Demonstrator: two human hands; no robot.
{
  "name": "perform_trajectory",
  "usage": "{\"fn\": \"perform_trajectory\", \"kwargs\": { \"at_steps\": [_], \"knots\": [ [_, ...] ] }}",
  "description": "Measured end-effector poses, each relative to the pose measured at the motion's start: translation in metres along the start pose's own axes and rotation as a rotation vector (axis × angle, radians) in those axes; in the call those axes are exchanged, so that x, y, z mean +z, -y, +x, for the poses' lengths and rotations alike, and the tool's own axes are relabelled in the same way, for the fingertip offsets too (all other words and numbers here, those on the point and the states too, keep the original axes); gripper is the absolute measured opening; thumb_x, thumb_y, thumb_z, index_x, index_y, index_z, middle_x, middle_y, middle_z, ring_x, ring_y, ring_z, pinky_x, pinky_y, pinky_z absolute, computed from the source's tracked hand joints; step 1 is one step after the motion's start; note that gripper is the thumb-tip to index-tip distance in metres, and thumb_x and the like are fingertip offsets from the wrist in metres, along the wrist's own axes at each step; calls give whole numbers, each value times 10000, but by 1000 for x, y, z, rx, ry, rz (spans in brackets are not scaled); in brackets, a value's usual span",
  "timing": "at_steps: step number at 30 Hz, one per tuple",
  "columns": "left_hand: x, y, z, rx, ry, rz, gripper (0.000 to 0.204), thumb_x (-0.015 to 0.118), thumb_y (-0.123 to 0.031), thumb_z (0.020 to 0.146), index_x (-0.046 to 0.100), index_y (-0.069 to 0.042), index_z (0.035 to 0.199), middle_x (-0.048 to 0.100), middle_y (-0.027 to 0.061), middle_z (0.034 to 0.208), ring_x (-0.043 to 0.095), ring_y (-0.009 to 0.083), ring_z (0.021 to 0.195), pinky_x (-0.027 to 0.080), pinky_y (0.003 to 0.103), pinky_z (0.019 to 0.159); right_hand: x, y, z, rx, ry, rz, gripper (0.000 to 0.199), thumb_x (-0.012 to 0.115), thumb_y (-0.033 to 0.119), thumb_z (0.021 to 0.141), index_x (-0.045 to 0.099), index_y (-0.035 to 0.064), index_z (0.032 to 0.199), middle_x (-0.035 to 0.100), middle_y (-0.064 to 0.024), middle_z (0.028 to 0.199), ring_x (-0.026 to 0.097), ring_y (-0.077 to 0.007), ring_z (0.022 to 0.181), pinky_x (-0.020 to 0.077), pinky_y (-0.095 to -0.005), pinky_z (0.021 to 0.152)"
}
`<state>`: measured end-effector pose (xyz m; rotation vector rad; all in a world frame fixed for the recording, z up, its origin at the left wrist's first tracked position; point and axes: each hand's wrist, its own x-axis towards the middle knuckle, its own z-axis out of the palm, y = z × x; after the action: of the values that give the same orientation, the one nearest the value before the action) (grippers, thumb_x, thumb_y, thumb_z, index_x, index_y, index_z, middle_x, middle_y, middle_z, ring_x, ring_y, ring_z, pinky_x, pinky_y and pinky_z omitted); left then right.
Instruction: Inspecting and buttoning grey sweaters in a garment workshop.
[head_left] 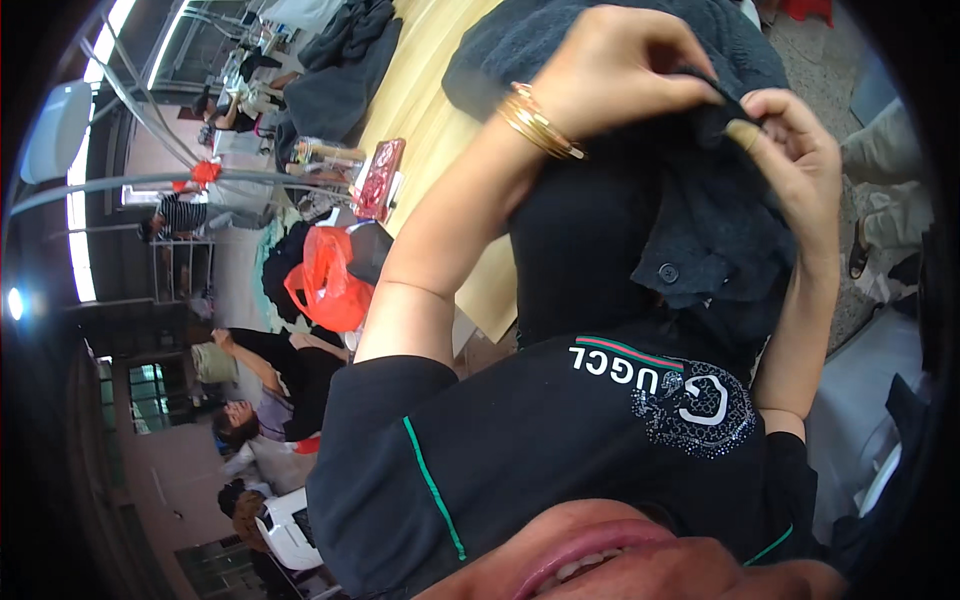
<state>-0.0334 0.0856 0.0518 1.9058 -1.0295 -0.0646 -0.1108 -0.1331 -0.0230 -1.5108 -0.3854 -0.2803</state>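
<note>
My left hand (615, 75), with gold bangles (535, 125) at its wrist, pinches a folded edge of a dark grey knitted garment. Close beside it my right hand (805, 160) grips the same edge between thumb and fingers. A tan wrap, perhaps a plaster, covers the tip of one digit of that hand. The dark grey button-up garment (715, 225) hangs from both hands over my lap, and a round dark button (668, 273) shows near its lower corner. Whether anything small sits between my fingertips is hidden.
A light wooden table (425, 75) lies to the left, with dark grey knitwear (345, 65) heaped at its far end and a red packet (380, 178) at its edge. Beside it is a red plastic bag (330, 280). Several people work farther left; another person's legs (890, 185) stand at right.
</note>
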Motion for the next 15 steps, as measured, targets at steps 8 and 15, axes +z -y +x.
{"fn": "perform_trajectory", "kwargs": {
  "at_steps": [8, 15],
  "knots": [
    [-58, 122, 55, -344, -177, 593, 767, 812, -563, 748, 641, 76, 1136, 693, 216, 1077, 680, 248, 977, 534, 342, 830, -11, -35, -40, 112, 112, 82, 117, 692, -61, 824, 675, 24, 902, 629, 60, 889, 429, 35, 608, 333, -148, 530],
    [-129, 144, 74, -463, -255, 597, 439, 790, -431, 819, 770, -75, 1075, 752, 76, 1003, 681, 136, 961, 525, 292, 885, -76, 10, -4, -172, -182, 26, 151, 644, -30, 912, 669, 32, 1047, 679, -35, 1062, 539, -6, 749, 385, -145, 587]
  ]
}}
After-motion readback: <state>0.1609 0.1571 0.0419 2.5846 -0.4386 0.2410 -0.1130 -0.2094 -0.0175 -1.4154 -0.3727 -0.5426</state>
